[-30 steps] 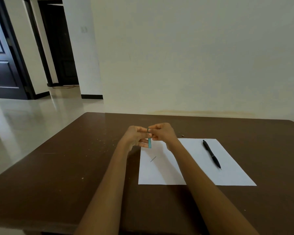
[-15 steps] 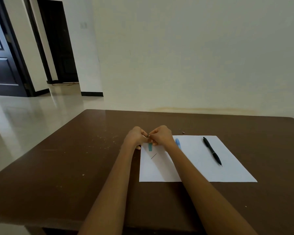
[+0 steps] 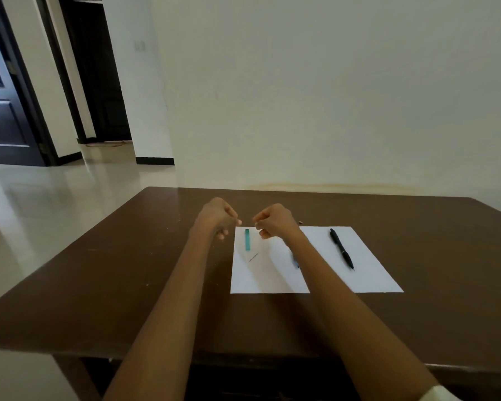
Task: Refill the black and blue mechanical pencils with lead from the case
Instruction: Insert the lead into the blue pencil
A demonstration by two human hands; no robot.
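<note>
**Teal lead case on the paper, both hands curled above it**

Teal plastic, the lead case [image 3: 247,239] lies flat on the white sheet of paper [image 3: 368,261], close to the sheet's far left corner, its long side running roughly away from the person. Just in front of it, on the same sheet, lies a single thin dark lead [image 3: 253,257], set at a slant and apart from the case.

The blue pencil [image 3: 295,263] is also on the paper, near its middle, but the right forearm covers most of it, so only a short blue piece shows. The black pencil [image 3: 342,249] lies further right on the sheet, in full view, its tip pointing toward the person and slightly to the right.

Above the far left corner of the paper the two hands are held side by side with a small gap between them, neither touching the case. The left hand [image 3: 217,217] is loosely curled, thumb and forefinger drawn together. The right hand [image 3: 275,221] is curled the same way. Each may pinch something very small, perhaps a lead or a cap, but the view is too coarse to tell.

The paper lies on a dark brown wooden table [image 3: 128,270] that stands against a pale wall [image 3: 330,96]. A tiny dark speck [image 3: 300,222] sits on the table just beyond the paper's far edge. To the left is a glossy light floor [image 3: 41,204] and dark doors [image 3: 6,117].
</note>
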